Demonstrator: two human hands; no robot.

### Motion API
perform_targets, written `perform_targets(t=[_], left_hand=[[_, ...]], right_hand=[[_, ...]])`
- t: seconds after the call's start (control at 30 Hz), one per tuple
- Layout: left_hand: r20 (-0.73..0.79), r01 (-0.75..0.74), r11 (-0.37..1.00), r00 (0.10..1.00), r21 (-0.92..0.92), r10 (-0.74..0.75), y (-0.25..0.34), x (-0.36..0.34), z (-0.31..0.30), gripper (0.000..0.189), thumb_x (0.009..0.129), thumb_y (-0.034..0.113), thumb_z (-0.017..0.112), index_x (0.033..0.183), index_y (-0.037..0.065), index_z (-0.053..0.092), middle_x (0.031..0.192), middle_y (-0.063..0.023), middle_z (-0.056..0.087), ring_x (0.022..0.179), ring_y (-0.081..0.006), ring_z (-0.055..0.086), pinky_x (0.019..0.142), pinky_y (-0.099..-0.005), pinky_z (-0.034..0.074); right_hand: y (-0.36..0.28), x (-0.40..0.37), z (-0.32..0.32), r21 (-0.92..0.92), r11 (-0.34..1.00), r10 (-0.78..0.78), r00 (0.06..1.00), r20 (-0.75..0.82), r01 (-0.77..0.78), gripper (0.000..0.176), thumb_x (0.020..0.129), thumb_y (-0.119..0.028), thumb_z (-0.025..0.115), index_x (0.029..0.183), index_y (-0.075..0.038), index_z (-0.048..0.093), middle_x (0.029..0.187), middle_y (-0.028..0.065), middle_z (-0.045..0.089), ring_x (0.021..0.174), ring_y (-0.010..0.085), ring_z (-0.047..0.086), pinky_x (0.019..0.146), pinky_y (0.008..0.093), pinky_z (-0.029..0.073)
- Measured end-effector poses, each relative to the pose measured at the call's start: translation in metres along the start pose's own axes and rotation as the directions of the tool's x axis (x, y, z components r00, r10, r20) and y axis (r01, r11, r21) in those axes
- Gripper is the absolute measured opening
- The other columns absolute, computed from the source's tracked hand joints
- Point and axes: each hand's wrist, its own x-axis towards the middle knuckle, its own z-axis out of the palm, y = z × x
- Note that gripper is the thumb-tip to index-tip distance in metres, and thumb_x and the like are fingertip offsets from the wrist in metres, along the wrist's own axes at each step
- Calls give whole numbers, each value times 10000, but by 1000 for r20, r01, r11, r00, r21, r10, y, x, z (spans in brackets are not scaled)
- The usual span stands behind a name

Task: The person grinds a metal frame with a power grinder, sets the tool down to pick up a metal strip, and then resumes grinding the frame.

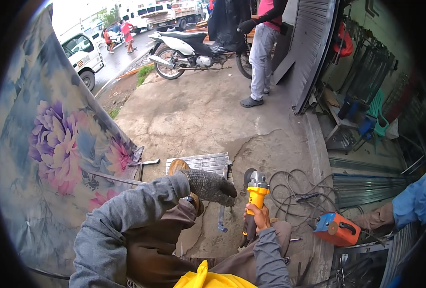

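Observation:
My left hand [214,187], in a dark grey knit glove, is closed with its fingers curled together beside a low slatted metal piece [198,162]. A thin metal bar [221,218] shows just below the glove; whether the fingers grip it is hidden. My bare right hand [258,218] is wrapped round the body of a yellow angle grinder [257,196]. The grinder stands nearly upright, its silver head and dark disc [249,175] pointing away from me. Whether the disc is spinning cannot be seen.
Black cable [289,192] lies coiled right of the grinder, near an orange and blue machine [336,229]. A flowered curtain [64,144] hangs at left. Ahead are a parked motorcycle [193,53] and a standing person [263,57]. Another person's blue sleeve [414,199] shows at right.

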Motion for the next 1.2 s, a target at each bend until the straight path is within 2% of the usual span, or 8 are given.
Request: perform_targets(t=[0.2, 0.27, 0.6, 0.63, 0.73, 0.77, 0.87, 1.2], left_hand=[[38, 112, 987, 992, 113, -117, -35, 19, 24, 523, 929, 395, 595, 1324, 55, 550, 1259, -160, 620, 1168, -269, 587, 1014, -363, 437], [145, 109, 984, 981, 139, -129, -33, 23, 28, 538, 922, 409, 596, 1322, 53, 551, 1266, -161, 614, 1186, -277, 573, 1027, -370, 423], [133, -106, 993, 986, 47, 99, -35, 33, 43, 435, 902, 282, 603, 1258, 34, 595, 1210, -191, 639, 1150, -312, 593, 986, -400, 454], [167, -78, 997, 983, 30, 72, -41, 36, 44, 565, 897, 405, 631, 1293, 7, 572, 1269, -165, 618, 1203, -273, 561, 1030, -378, 420], [170, -165, 986, 972, 12, 160, -70, 52, 54, 541, 907, 393, 619, 1291, 14, 575, 1264, -167, 620, 1201, -270, 563, 1027, -379, 424], [156, -33, 999, 987, 35, 27, -24, 28, 39, 548, 908, 394, 627, 1294, 9, 571, 1266, -168, 618, 1197, -259, 563, 1030, -378, 424], [170, 1, 1000, 985, -20, 3, -29, 35, 42, 545, 912, 398, 631, 1291, 11, 574, 1262, -161, 622, 1191, -248, 565, 1030, -377, 425], [151, -41, 996, 988, 83, 28, -25, 36, 44, 476, 929, 354, 598, 1253, 7, 595, 1223, -188, 634, 1136, -288, 588, 996, -376, 430]], right_hand=[[-1, 2, 3, 34, 999, -5, 1000, 14, 5, 346, 789, -229, 705, 1024, -26, 552, 795, 70, 610, 663, 177, 634, 602, 330, 547], [-1, 3, 3, 44, 999, 7, 1000, 27, -8, 363, 789, -239, 706, 1039, -27, 549, 801, 70, 613, 665, 179, 634, 607, 328, 546], [-2, -2, 3, 54, 999, -9, 1000, 1, 9, 345, 799, -244, 705, 1024, -22, 566, 798, 65, 624, 669, 172, 639, 624, 318, 546], [-1, -3, 4, 53, 999, -12, 1000, -12, 13, 336, 801, -236, 706, 1021, -23, 567, 800, 65, 625, 667, 171, 639, 621, 317, 546], [1, -3, 3, 40, 999, -26, 1000, -16, 27, 338, 799, -238, 710, 1019, -23, 570, 797, 65, 626, 663, 173, 639, 621, 316, 546], [1, -4, 2, 56, 998, -17, 1000, -3, 17, 346, 797, -241, 716, 1022, -22, 572, 798, 65, 629, 667, 174, 643, 623, 315, 546], [0, -6, 3, 37, 999, -18, 1000, -22, 19, 349, 795, -240, 716, 1027, -21, 573, 802, 69, 633, 677, 178, 649, 628, 316, 547], [-5, -11, 4, 47, 999, -8, 1000, -16, 9, 392, 779, -253, 724, 1048, -20, 561, 819, 80, 634, 690, 193, 653, 651, 327, 553]])
